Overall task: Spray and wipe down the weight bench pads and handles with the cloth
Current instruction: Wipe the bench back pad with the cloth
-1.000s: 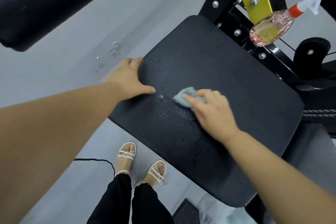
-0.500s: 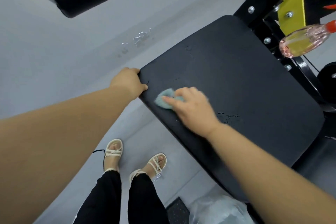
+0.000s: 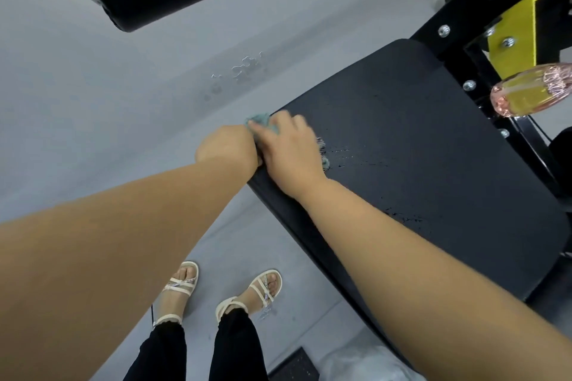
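The cloth (image 3: 259,121), a second ago near the middle of the bench pad (image 3: 418,164), now sits at the pad's left corner, pressed flat under the extended fingers of the right hand (image 3: 289,150); the droplets formerly ahead of it are gone, and only a streak of wet remains behind the hand, so this part of the pad is judged largely wiped. The left hand (image 3: 227,148) has shifted along the pad's edge to touch the right hand, fingers curled over the edge. The spray bottle (image 3: 526,94) hangs on the frame (image 3: 464,9) well apart; no brand, label or writing is legible.
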Demonstrator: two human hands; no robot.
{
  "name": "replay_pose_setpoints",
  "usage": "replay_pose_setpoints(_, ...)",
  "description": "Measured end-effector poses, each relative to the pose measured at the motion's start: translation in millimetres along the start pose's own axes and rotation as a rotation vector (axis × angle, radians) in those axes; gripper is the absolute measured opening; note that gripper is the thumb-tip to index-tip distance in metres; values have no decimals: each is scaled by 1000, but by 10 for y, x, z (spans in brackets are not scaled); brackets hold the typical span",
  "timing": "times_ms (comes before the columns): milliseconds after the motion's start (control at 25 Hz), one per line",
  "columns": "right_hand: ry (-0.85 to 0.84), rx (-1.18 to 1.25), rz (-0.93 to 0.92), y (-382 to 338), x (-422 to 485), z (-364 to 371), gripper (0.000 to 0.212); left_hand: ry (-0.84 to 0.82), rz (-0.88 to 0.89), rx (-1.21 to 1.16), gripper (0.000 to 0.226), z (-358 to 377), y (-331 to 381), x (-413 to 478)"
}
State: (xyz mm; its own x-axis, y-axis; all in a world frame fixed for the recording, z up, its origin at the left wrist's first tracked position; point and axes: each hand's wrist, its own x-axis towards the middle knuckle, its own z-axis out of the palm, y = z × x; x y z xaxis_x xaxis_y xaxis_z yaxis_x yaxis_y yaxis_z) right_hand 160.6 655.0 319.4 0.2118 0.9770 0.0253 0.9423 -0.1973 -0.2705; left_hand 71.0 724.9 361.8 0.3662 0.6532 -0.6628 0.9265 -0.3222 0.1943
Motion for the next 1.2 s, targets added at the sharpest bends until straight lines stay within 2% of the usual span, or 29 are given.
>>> replay_pose_setpoints(40,-6,-18,-150,114,-7,-55,35,-1,1,-2,24,-9,-12,3)
replay_pose_setpoints(80,2,-79,-194,316,55,-137,35,-4,1,1,24,-14,-28,11)
replay_pose_setpoints(120,22,-145,-100,536,138,-200,34,-13,1,3,22,-15,-45,21)
replay_pose_setpoints(200,50,-237,314,957,289,-348,34,-30,8,-7,21,-17,-53,27)
replay_pose_setpoints(240,71,-207,516,1064,345,-384,33,-35,11,-16,22,-21,-69,43)
replay_pose_setpoints(280,108,-195,630,1072,398,-373,34,-40,16,-29,22,-35,-78,62)
replay_pose_setpoints(320,124,-214,664,970,439,-344,35,-48,20,-52,22,-49,-86,80)
replay_pose_setpoints(400,109,-177,604,621,390,-199,35,-69,35,-101,23,-75,-105,82)
replay_pose_setpoints(560,91,-56,92,-61,-324,-8,30,-75,152,-216,34,-79,-246,31)
replay_pose_setpoints(640,95,-74,-33,14,-700,-94,28,-154,165,-395,42,-68,-415,-14)
replay_pose_setpoints(720,139,-159,128,251,-889,-264,26,-229,93,-550,40,-24,-596,-44)
replay_pose_setpoints(840,251,-156,708,151,-605,-245,29,-282,57,-574,44,35,-797,-98)
replay_pose_setpoints(880,252,-148,794,-42,-445,-125,29,-293,80,-560,47,54,-810,-122)
replay_pose_setpoints(920,258,-124,766,-281,-298,8,30,-269,96,-558,49,66,-793,-147)
replay_pose_setpoints(1040,328,-143,481,-760,-170,275,35,-167,83,-608,50,75,-722,-246)
replay_pose_setpoints(1160,186,-167,298,-642,-628,122,41,-129,107,-561,50,128,-688,-382)
replay_pose_setpoints(1200,177,-204,298,-523,-846,38,39,-124,124,-532,50,129,-660,-424)
